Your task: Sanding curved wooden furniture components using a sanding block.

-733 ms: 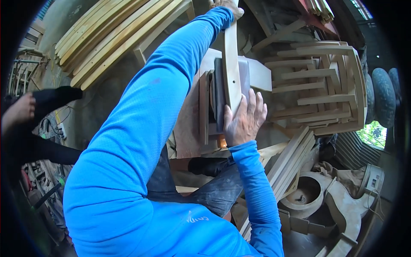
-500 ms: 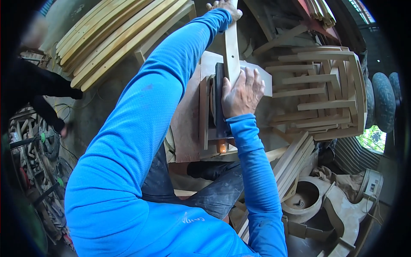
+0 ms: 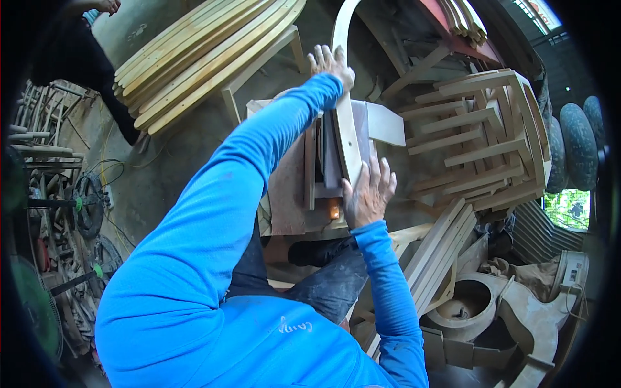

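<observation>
A long, pale wooden piece (image 3: 350,143), curved at its far end and with a small hole in its face, lies lengthwise in front of me. My left hand (image 3: 332,66) grips it farther up, its fingers reaching past the left edge. Closer to me, my right hand (image 3: 370,194) has the near end between thumb and fingers. Under and beside the piece runs a dark, flat band (image 3: 331,161) on a boxy wooden stand. Below the band shows a small orange part (image 3: 334,208). The undersides of both hands are hidden.
Curved slats (image 3: 213,55) are stacked on a low wooden stand at far left. Wooden frames (image 3: 485,136) pile up to the right. Nearer right are long boards (image 3: 440,252) and a round-mouthed housing (image 3: 462,304). Another person's dark-clothed leg (image 3: 103,84) shows at upper left.
The wooden piece and my right hand have come nearer to me. My left hand is lower in view, and the curved far end shows more. The person at left has shifted.
</observation>
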The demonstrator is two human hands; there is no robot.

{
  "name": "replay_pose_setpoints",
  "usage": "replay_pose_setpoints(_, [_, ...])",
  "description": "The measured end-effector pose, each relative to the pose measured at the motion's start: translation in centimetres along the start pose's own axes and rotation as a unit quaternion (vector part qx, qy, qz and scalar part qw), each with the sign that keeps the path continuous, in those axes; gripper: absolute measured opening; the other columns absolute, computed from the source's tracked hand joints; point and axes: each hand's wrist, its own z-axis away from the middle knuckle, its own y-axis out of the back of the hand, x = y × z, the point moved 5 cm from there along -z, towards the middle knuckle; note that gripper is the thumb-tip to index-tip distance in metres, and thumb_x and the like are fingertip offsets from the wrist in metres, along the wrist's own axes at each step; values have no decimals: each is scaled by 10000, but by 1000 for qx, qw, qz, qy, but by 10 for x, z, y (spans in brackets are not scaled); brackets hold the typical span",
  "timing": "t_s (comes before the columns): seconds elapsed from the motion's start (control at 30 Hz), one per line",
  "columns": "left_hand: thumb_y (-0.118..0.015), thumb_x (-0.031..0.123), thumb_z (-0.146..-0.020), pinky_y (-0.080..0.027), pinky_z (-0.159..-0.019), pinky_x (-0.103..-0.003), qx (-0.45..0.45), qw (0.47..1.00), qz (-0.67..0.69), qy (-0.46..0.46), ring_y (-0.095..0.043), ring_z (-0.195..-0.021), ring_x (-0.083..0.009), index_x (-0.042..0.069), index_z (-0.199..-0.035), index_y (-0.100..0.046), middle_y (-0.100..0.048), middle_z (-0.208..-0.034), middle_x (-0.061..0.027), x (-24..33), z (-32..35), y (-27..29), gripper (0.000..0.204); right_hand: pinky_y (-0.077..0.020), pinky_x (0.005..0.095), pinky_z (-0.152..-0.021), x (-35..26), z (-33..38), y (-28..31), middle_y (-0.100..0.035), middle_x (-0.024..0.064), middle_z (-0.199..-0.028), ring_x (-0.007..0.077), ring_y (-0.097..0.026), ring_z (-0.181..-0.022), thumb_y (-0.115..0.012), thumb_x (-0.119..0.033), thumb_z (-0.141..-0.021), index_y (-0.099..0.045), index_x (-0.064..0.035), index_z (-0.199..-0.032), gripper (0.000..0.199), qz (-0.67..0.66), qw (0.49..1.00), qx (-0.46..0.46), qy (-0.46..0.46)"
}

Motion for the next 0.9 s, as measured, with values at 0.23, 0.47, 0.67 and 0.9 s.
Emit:
replay_pose_setpoints(0.23, [-506,421,-962,27,-1257,-582,4,999,-5,-41,-3,-1570,-475,16,-1625,-182,-128,-1666,-329,19,206,2,841,-240,530,-1208,22,171,74,-415,199,-1525,402,-320,-1465,-814,-254,-778,-456,-6,-1426,781,-86,991,-101,-2])
replay_pose_setpoints(0.47, [-562,518,-950,33,-1242,-615,-112,990,23,-89,61,-1571,-463,9,-1636,-120,-32,-1676,-331,36,402,5,962,-520,480,-914,49,356,108,-664,186,-1186,411,-640,-1079,-827,-112,-700,-516,-77,-1369,739,-208,943,-200,-165])
replay_pose_setpoints(0.67, [-707,504,-867,-76,-1251,-583,-138,985,56,-92,-59,-1580,-429,1,-1633,-21,-71,-1677,-312,20,469,2,1145,-521,470,-918,47,452,156,-662,171,-1153,403,-618,-1064,-786,-45,-645,-571,-86,-1313,703,-251,929,-189,-197])
replay_pose_setpoints(0.9, [-750,132,-873,-644,-661,-440,-156,799,550,186,-712,-848,-295,-43,-1336,-378,-620,-1067,-204,13,401,-21,620,-542,450,-861,47,468,243,-682,168,-1087,375,-667,-962,-877,-98,-566,-665,-82,-1210,678,-188,953,-89,-219])
